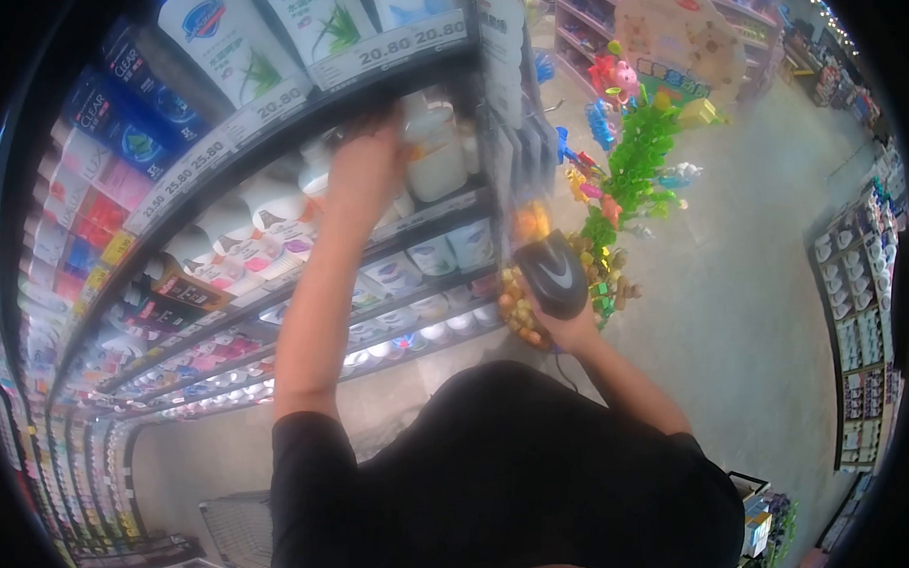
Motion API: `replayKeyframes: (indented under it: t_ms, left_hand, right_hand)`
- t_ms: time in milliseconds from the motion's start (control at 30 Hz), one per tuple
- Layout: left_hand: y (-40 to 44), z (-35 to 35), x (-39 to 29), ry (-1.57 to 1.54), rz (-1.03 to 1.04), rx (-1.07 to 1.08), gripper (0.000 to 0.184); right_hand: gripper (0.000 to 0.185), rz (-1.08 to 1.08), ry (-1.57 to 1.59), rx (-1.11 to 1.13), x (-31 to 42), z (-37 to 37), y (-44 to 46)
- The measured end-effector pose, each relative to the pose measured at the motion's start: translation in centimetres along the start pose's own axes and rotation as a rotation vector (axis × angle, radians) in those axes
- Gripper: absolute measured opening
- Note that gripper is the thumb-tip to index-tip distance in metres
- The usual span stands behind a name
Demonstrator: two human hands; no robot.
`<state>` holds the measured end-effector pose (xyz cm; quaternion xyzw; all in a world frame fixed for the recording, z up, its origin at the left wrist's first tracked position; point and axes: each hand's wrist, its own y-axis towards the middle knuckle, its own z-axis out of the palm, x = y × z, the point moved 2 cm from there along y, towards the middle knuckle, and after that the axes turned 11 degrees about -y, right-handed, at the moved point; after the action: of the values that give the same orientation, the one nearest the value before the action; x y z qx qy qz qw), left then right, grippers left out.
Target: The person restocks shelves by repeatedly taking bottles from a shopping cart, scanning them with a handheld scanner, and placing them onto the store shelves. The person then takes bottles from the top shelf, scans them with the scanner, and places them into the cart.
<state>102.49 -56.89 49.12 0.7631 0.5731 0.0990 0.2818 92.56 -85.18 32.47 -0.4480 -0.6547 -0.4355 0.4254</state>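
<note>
My left hand [369,156] reaches into a shelf of bottles, right beside a pale bottle [437,158]. Its fingers are blurred and partly in shadow, so what they touch cannot be made out. On the right, my right hand [570,326] is wrapped round a dark handheld device [550,274] with a grey curved mark and a cable hanging below. Above the left hand, large white bottles [228,41] stand on the upper shelf behind a price strip [382,53].
Shelves of blue bottles [140,123] and pink packs run down the left. Green foliage with colourful toys [645,140] stands beyond the shelf end. A wire cart [238,530] is at the lower left, a display rack [853,328] at the far right.
</note>
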Motion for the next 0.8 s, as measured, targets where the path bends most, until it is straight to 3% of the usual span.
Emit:
replayKeyframes:
  t_ms: [67, 133, 200, 267, 367, 500, 600, 700, 800]
  left_hand:
    - [-2.7, -2.0, -3.1, -0.094, 0.008, -0.134, 0.051]
    - [-5.7, -4.6, -6.5, -0.747, -0.025, 0.051, 0.050]
    - [-9.0, -7.9, -10.3, -1.439, 0.091, -0.009, 0.051]
    - [-10.5, -10.6, -14.2, -1.923, 0.401, -0.154, 0.050]
    - [-11.5, -16.5, -17.1, -1.940, 0.138, 0.073, 0.021]
    - [-12.7, -16.4, -19.0, -1.969, -0.110, -0.008, 0.012]
    - [-14.8, -17.2, -19.2, -1.921, -0.016, -0.101, 0.013]
    - [-16.4, -17.7, -20.1, -1.894, 0.033, -0.111, 0.014]
    - [-18.8, -18.6, -21.8, -1.879, 0.028, -0.212, 0.014]
  right_hand:
    - [0.037, -0.042, 0.108, -0.056, -1.0, -0.7, -0.7]
    - [0.035, -0.042, 0.147, -0.090, -1.8, -1.5, -1.2]
    - [0.034, 0.011, 0.102, -0.071, -2.7, -2.6, -2.0]
    - [0.031, 0.111, 0.203, -0.038, -6.3, -2.9, -3.7]
    - [0.025, 0.207, 0.186, 0.027, -9.1, -3.0, -6.2]
    - [0.025, 0.294, 0.133, 0.208, -11.5, -2.1, -7.6]
    - [0.022, 0.198, 0.147, 0.303, -10.9, -0.7, -7.4]
    - [0.021, 0.309, 0.170, 0.368, -9.5, 0.5, -7.3]
    - [0.021, 0.230, 0.141, 0.440, -8.9, 1.7, -7.1]
